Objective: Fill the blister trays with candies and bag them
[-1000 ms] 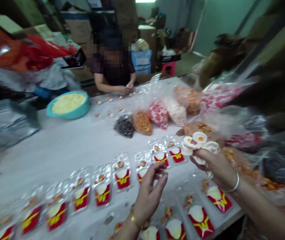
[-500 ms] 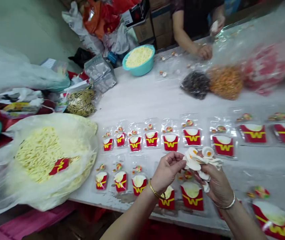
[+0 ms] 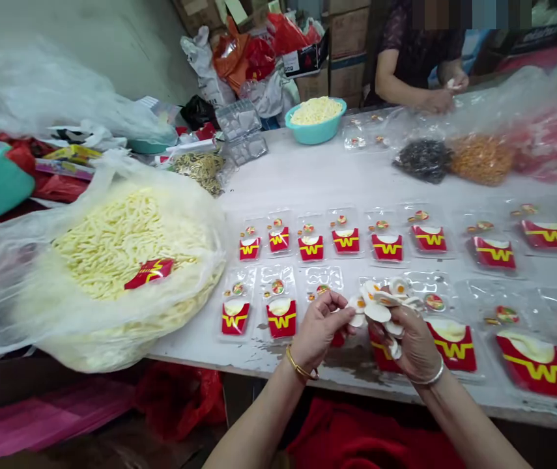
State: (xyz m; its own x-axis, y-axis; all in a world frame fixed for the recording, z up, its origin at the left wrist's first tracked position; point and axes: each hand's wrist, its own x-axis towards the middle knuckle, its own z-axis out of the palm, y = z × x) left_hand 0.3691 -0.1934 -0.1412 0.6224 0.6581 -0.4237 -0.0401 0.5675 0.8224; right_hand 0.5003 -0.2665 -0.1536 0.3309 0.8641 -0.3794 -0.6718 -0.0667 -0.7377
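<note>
A cluster of small toy fried eggs [image 3: 377,311], white with orange yolks, fills my right hand [image 3: 412,342], whose fingers are closed around them. My left hand [image 3: 320,329] pinches one toy egg [image 3: 357,311] at the left side of that cluster. Both hands hover over rows of clear plastic trays. Each tray, such as the one holding a red fry box [image 3: 281,318] with a yellow W, also carries a tiny pizza [image 3: 277,286] and a small burger-like piece. My hands and forearms hide parts of the trays beneath them.
At left a big plastic bag [image 3: 195,326] holds loose toy fries [image 3: 112,241] and one red fry box [image 3: 149,273]. A blue basin [image 3: 314,133] of fries stands at the back. Bags of dark pieces [image 3: 422,161] and orange pieces [image 3: 482,159] lie near a co-worker [image 3: 408,78].
The view has shifted, so the table and bags appear farther right and the tray rows sit higher. Both hands stay together at the egg cluster, with the left fingers still pinching at its edge.
</note>
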